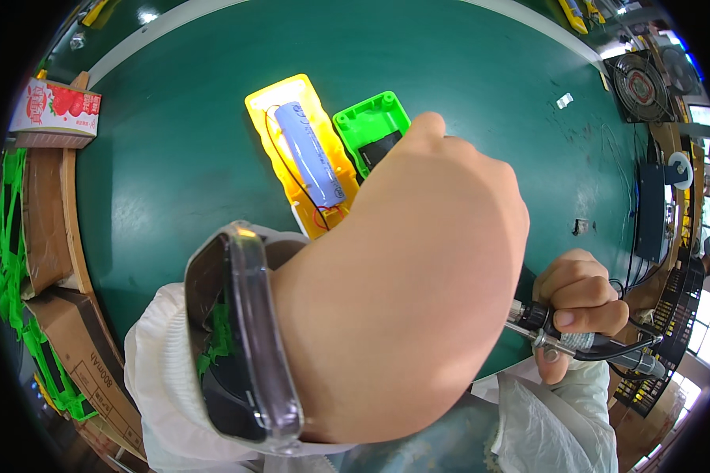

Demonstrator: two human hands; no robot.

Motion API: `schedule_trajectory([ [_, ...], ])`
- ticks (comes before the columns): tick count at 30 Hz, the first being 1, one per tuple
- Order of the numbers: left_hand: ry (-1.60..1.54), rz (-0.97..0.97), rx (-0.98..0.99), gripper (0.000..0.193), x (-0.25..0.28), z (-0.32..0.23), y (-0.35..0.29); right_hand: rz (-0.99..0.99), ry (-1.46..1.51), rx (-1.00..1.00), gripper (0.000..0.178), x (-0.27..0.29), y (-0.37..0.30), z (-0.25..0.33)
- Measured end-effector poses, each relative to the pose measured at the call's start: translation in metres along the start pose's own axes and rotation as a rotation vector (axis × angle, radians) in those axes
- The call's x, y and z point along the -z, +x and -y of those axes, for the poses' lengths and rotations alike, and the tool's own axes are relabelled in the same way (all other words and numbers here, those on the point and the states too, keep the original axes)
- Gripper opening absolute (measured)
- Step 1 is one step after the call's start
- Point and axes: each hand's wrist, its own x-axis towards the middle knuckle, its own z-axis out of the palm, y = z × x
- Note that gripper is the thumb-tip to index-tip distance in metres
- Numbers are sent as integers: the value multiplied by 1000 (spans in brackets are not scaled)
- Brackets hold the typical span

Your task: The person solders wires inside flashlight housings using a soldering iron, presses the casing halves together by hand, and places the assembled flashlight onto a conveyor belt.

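My left hand, with a watch on its wrist, fills the middle of the view. Its knuckles are bent and the fingertips are hidden under it, so what they grip does not show. Beyond it lies a yellow plastic casing cradling a blue cylindrical battery cell, with black and red wires at its near end. A green plastic casing with a black part inside sits beside it, partly covered by that hand. My right hand is closed around a soldering iron, whose tip is behind my left hand.
On the left stand a printed carton and cardboard boxes near green plastic pieces. A fan, a dark box-shaped device and a black basket line the right edge. Small scraps lie on the green tabletop.
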Motion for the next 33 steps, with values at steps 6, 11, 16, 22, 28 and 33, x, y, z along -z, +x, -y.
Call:
schedule_trajectory([
  [6, -82, 0, -22, 10, -7, 12, 0, -51, 44, 27, 34, 1, -3, -3],
  [11, 81, 23, -80, 9, -14, 15, 3, -59, 34, -5, 32, 1, -3, -4],
  [16, 104, 41, -49, 5, 2, 8, -3, -52, 64, -2, 31, 2, 2, 1],
  [22, 32, 190, -171, 5, 13, 22, 2, -20, 85, -39, 32, 7, 0, 0],
  [28, -348, -135, -39, 7, -35, 23, -14, -26, 89, -36, 35, 12, 2, 3],
  [33, -289, -25, -96, 7, -35, 29, -10, -10, 100, -33, 33, 13, 5, 6],
])
